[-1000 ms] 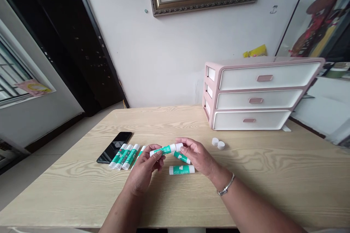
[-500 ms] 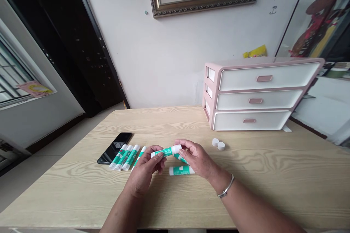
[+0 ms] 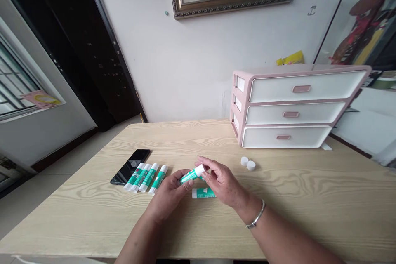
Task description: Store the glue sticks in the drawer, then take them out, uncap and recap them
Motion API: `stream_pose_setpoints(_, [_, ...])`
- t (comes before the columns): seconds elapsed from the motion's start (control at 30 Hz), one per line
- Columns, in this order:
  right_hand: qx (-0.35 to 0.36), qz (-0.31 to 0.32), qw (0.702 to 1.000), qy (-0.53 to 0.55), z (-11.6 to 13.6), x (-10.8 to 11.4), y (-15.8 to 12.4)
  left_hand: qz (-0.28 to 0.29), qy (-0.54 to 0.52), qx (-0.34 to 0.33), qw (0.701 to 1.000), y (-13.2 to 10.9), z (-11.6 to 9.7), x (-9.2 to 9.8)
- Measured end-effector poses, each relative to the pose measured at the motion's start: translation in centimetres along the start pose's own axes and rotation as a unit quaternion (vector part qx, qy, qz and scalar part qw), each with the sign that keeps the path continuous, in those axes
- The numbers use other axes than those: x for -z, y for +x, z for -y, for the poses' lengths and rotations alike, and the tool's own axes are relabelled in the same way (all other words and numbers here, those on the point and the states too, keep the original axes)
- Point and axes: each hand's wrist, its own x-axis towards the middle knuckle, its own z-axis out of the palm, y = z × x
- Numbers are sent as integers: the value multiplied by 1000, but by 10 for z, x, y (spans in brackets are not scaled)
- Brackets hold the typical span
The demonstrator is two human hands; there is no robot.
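Observation:
Between my hands is a green-and-white glue stick (image 3: pixel 191 176), tilted with its white end up. My left hand (image 3: pixel 168 194) is shut around its lower body, and the fingertips of my right hand (image 3: pixel 221 181) pinch the white end. Just below them, a second glue stick (image 3: pixel 202 192) lies on the table, partly hidden by my right hand. A row of glue sticks (image 3: pixel 145 177) lies side by side to the left of my left hand. Two small white caps (image 3: pixel 247 163) stand to the right of my right hand.
A black smartphone (image 3: pixel 130 167) lies on the light wood-grain table (image 3: pixel 93 218) beside the row of sticks. A pink-and-white three-drawer unit (image 3: pixel 291 109) stands at the table's back right, against a white wall.
The held glue stick has turned more upright, its white end rising. My left hand has moved down and left. A stick in the row is now uncovered.

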Motion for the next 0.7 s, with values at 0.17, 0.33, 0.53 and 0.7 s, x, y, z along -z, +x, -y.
stream_pose_setpoints(0.17, [33, 16, 999, -20, 3, -4, -4, 27, 52, -41, 997, -3, -10, -8])
stream_pose_setpoints(0.33, [22, 6, 1000, -14, 2, -8, -6, -7, 42, -40, 998, -4, -9, -9])
stream_pose_setpoints(0.53, [-46, -52, 998, -1, 4, -3, -3, -92, -51, -62, 993, 1, 7, -1])
stream_pose_setpoints(0.7, [-71, -61, 996, 3, 8, -2, -1, -126, -93, -47, 986, 3, 9, -1])
